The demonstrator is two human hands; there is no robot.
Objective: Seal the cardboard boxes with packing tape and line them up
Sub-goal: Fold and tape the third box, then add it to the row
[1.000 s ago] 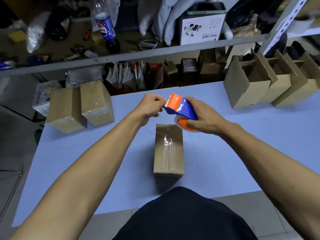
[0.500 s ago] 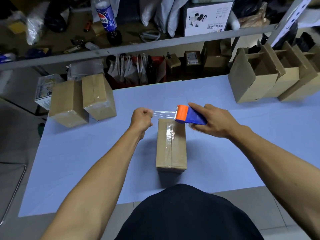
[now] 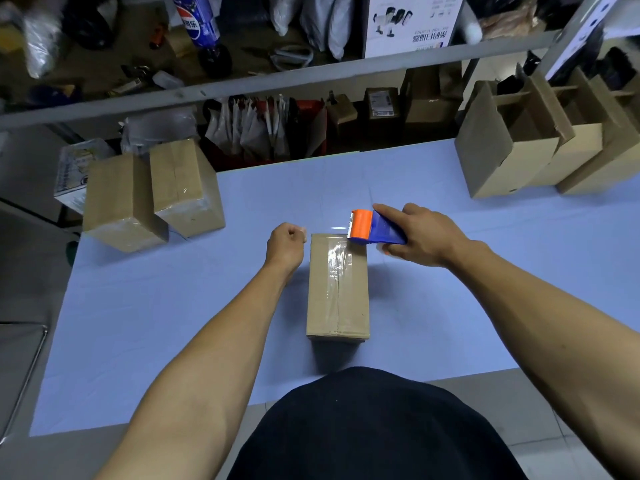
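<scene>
Right hand [image 3: 424, 237] curls round the blue and orange tape dispenser [image 3: 372, 228], whose orange head sits at the far right corner of the cardboard box [image 3: 337, 289]. Left hand [image 3: 285, 242] is fisted just beside the box's far left corner, pinching the end of a clear tape strip [image 3: 332, 227] stretched across to the dispenser. That box lies lengthwise at the middle of the pale blue worktop [image 3: 450, 306], flaps closed, with glossy tape along its centre seam; its near end stops short of the worktop's near edge, and bare surface runs on both sides. At the far left corner, 2 sealed boxes [image 3: 152, 192] stand touching, 1 overhanging the left edge. At the far right, a row of open boxes [image 3: 540, 140] stands with flaps up; what they hold cannot be made out. Behind the worktop, a shelf [image 3: 277, 77] carries a cola bottle [image 3: 197, 19].
</scene>
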